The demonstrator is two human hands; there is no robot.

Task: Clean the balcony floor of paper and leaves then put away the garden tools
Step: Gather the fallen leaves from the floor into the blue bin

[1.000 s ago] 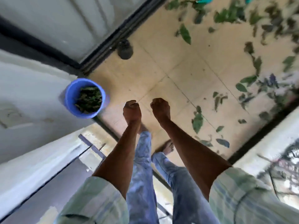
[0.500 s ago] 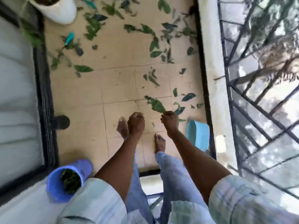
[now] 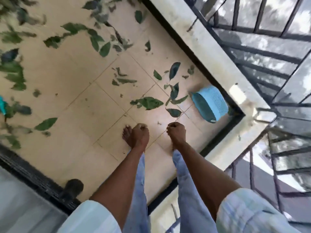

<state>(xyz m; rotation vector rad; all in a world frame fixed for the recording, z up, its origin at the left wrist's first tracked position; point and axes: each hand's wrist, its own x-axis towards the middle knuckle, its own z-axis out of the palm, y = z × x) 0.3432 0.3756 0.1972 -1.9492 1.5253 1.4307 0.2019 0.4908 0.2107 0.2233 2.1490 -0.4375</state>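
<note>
Sleeves [image 3: 249, 209]: pale checked, lower edge of view, one per arm; light blue trousers [image 3: 188, 190] between them.

Doorstop [image 3: 73, 186]: dark, rounded, on the floor beside the black door track [image 3: 25, 170] at lower left. Half a second ago it sat at mid-left; the view has swung to the right.

Left hand [image 3: 140, 135]: held out low over the floor, fingers curled into a fist, nothing visible in it. Posture unchanged from the earlier frames.

Right hand [image 3: 177, 133]: just beside the left, apart from it, fingers curled tight likewise; no object seen in the grip. Also unchanged.

Foot [image 3: 126, 134]: bare, partly hidden behind the left hand, planted on a tile.

Floor [image 3: 70, 148]: cream tiles, grout lines running diagonally across the view.

Basket [image 3: 209, 103]: light blue, woven, lying tipped on its side in the corner by the ledge, right of the hands. Earlier it lay close to the right wrist; now it shows further up and to the right.

Leaves [image 3: 148, 103]: green, scattered on the tiles. Nearest cluster lies just beyond the hands, between them and the basket; denser, blurred spread across the far left and top.

Teal object [image 3: 3, 105]: at the left edge, cut off, among leaves; kind cannot be told.

Ledge [image 3: 217, 61]: pale, black-edged, bounding the floor on the right.

Railing [image 3: 262, 52]: dark metal bars beyond the ledge.

The blue bucket seen at lower left earlier is out of view.
</note>
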